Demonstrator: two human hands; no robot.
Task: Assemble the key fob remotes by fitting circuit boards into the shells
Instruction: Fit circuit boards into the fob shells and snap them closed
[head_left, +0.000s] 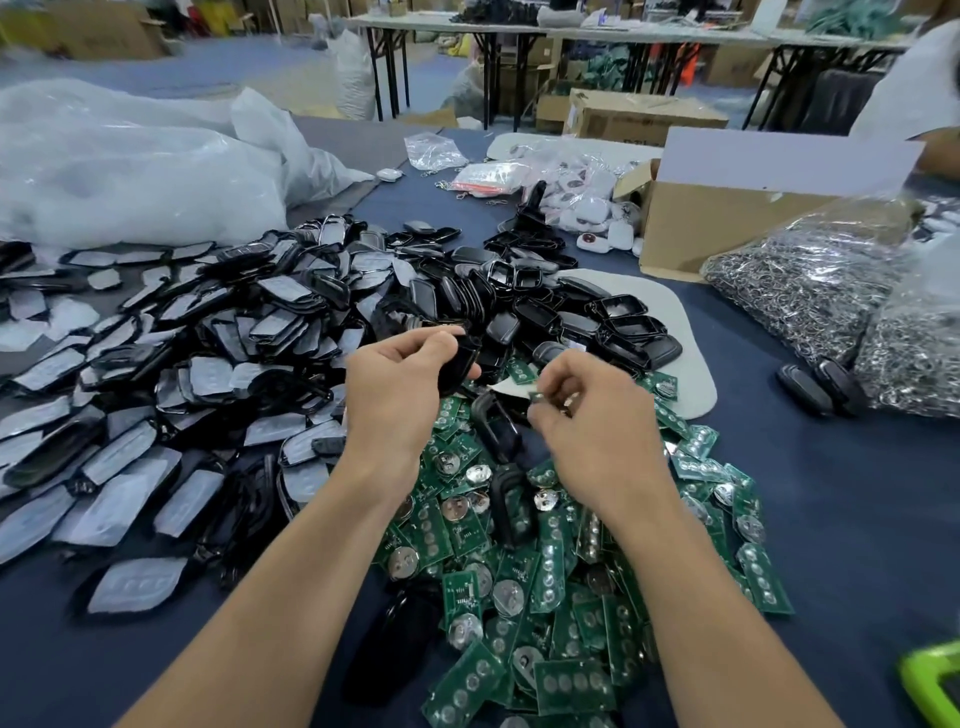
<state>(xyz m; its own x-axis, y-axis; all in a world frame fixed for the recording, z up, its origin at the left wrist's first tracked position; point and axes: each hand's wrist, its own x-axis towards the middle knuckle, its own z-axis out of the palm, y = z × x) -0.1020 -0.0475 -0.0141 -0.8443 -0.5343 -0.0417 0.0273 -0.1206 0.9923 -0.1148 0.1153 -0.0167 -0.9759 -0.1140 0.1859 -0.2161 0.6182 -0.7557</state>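
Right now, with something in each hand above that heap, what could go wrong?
1. The right hand only pinches a small piece, blurred here. It could slip into the green boards below and be hard to pick out again.
2. The left hand holds a black shell in the air with nothing steadying it, so the piece might go in crooked.
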